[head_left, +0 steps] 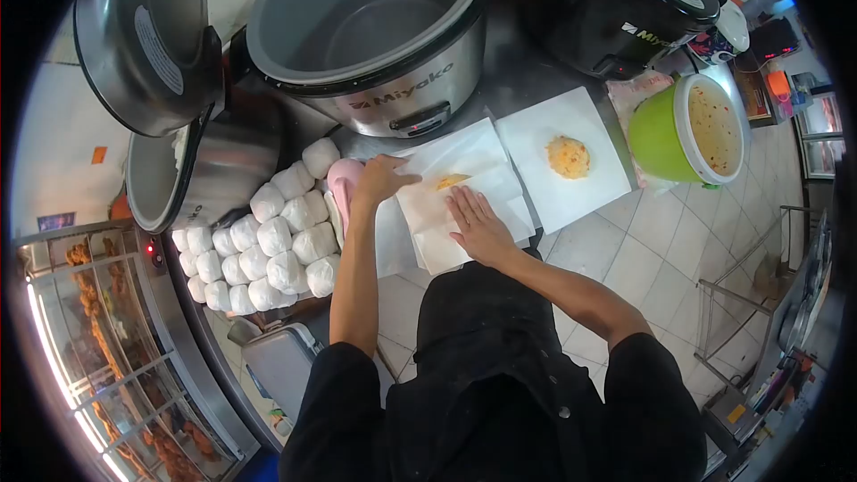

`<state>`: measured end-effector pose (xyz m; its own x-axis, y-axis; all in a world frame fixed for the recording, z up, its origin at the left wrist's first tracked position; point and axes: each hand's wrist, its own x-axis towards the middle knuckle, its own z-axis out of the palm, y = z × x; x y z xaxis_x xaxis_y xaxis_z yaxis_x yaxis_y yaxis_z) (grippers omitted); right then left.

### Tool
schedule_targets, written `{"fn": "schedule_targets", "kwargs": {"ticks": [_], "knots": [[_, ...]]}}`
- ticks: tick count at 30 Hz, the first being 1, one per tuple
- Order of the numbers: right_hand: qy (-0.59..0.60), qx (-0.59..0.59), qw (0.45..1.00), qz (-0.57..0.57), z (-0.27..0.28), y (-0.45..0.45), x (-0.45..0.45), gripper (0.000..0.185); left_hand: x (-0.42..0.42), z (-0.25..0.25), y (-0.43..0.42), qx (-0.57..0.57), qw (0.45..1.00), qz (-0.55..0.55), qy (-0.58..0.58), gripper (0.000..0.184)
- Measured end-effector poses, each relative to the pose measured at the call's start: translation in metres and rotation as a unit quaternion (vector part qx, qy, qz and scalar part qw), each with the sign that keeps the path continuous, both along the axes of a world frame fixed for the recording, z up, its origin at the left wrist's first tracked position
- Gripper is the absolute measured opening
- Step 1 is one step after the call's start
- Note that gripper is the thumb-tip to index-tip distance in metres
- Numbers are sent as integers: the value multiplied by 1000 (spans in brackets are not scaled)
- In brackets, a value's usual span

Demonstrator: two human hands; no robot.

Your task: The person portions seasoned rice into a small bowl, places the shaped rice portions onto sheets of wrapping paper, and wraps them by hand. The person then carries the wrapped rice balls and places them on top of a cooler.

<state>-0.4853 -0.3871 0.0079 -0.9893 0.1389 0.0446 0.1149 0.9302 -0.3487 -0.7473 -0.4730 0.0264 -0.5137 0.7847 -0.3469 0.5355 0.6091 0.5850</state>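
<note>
A white wrapping paper [433, 245] lies in front of me, partly folded over a small mound of yellowish rice [453, 180]. My right hand [478, 225] rests flat on the folded flap, fingers stretched out. At the paper's left edge is my left hand [382, 178], thumb and fingers apart; some of its fingertips are hard to make out. Just beside that hand sits a pink item [343, 180], partly covered by the wrist. On the right, a second white sheet [585, 120] carries another round portion of orange-flecked rice [569, 157].
Several white wrapped bundles [286, 241] are stacked at left. An uncovered Miyako rice cooker [406, 94] stands behind the papers, a black cooker [607, 36] to its right. A green tub [659, 134] of reddish sauce stands at right. A glass display case [134, 348] holds fried food.
</note>
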Motion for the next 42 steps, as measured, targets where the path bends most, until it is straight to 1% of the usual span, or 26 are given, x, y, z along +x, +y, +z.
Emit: {"fn": "schedule_targets", "kwargs": {"ticks": [3, 4, 7, 10, 13, 16, 17, 18, 19, 20, 23, 24, 26, 29, 30, 33, 36, 39, 40, 42], "knots": [[-2, 7, 1000, 9, 0, 4, -3, 71, -14, -23, -2, -68, 993, -65, 73, 56], [-7, 5, 1000, 10, 1, 3, -3, 71, -13, -18, 2, -44, 985, -127, 112, 53], [-11, 6, 1000, 8, 2, 2, -1, 71, 4, -7, 13, -55, 983, -150, 90, 48], [-15, 11, 1000, 8, 1, 2, -2, 71, 3, -16, 32, -126, 979, -131, 97, 48], [-21, -3, 1000, 6, 0, 3, -4, 72, -12, -13, 28, -95, 957, -259, 85, 49], [-17, 12, 1000, 12, 0, 4, -1, 73, 7, 46, 53, -302, 918, -254, 33, 48], [-16, 8, 1000, 13, 0, 4, 0, 74, 7, 30, 54, -222, 945, -237, 31, 48], [-14, 5, 1000, 15, 0, 5, 0, 74, 4, 3, 53, -140, 966, -216, 31, 47], [-11, 2, 1000, 18, 0, 6, 0, 74, 6, 3, 57, -57, 979, -193, 32, 47], [-5, 2, 1000, 15, -1, 4, 0, 75, 6, 4, 67, -129, 978, -163, -9, 42], [2, 6, 1000, 5, -1, 8, -2, 75, 3, 4, 46, -23, 950, -310, 12, 39], [-6, 7, 1000, 6, 0, 9, -2, 74, 6, 2, 45, -25, 947, -320, 23, 37], [-12, 1, 1000, 5, 0, 6, 0, 73, 15, 17, 48, -26, 941, -335, 46, 33], [-1, -5, 1000, 7, -2, 7, -6, 72, 26, 16, 63, -7, 969, -245, 21, 31], [0, -2, 1000, 8, -1, 8, -7, 72, 26, 8, 62, 0, 968, -246, 36, 30], [17, -5, 1000, 6, 1, 9, -5, 72, 32, 8, 50, 38, 963, -265, 21, 30], [23, -2, 1000, 5, -5, 7, -5, 69, 54, 3, 25, 146, 953, -261, 47, 29], [15, 15, 1000, 8, -13, 8, -5, 64, 78, 5, 11, 146, 973, -178, 33, 29], [12, 21, 1000, 11, -12, 7, -6, 62, 84, -1, 8, 180, 968, -168, 50, 29], [6, -4, 1000, 18, -10, 8, -5, 55, 95, -11, 2, 216, 964, -144, 60, 30]]}}
